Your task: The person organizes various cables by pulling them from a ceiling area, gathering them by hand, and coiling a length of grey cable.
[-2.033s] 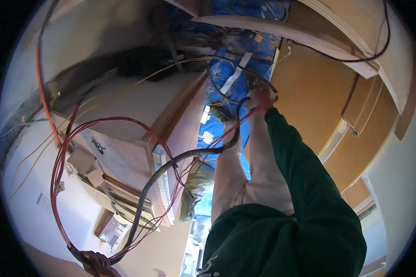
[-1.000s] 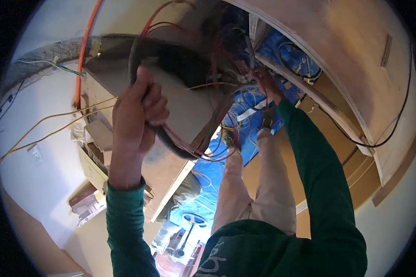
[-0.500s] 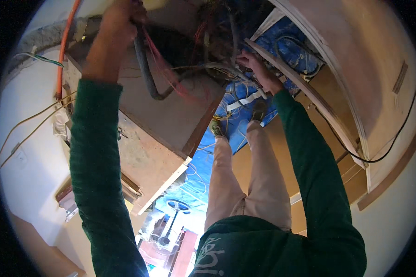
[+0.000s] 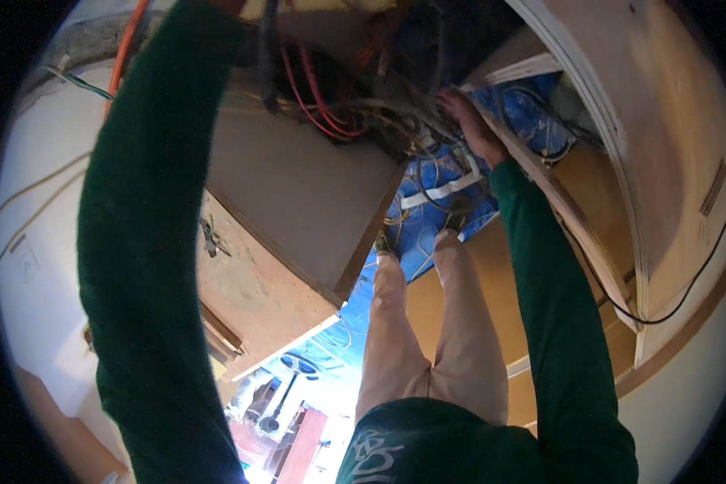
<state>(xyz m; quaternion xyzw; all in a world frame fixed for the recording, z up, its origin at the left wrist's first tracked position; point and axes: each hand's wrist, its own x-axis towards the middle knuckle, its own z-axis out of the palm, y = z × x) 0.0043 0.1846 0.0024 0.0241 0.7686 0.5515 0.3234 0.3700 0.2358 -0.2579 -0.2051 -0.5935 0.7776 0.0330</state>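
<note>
My left arm reaches up to the top edge, where only a sliver of my left hand (image 4: 231, 6) shows; its fingers are cut off. Close by that wrist hangs a thick dark cable (image 4: 268, 68). Loops of thin red wire (image 4: 319, 101) droop beside it, over the grey-topped cabinet box (image 4: 298, 189). My right hand (image 4: 474, 129) lies against the upper end of a narrow wooden board (image 4: 540, 173), its fingers stretched upward in shadow and seemingly around nothing. A tangle of grey and pale cables (image 4: 427, 125) is right beside those fingers.
Blue sheeting (image 4: 427, 222) covers the floor round my feet. A curved plywood panel (image 4: 661, 121) with a hanging black cord (image 4: 706, 262) rises on the right. Pliers (image 4: 212, 238) lie on the cabinet's wooden face. An orange hose (image 4: 129, 40) runs down the left wall.
My left hand has moved up, nearly out of the picture, and its sleeve looms larger. The red wires now hang in separate loops. My right hand stays by the board's end.
</note>
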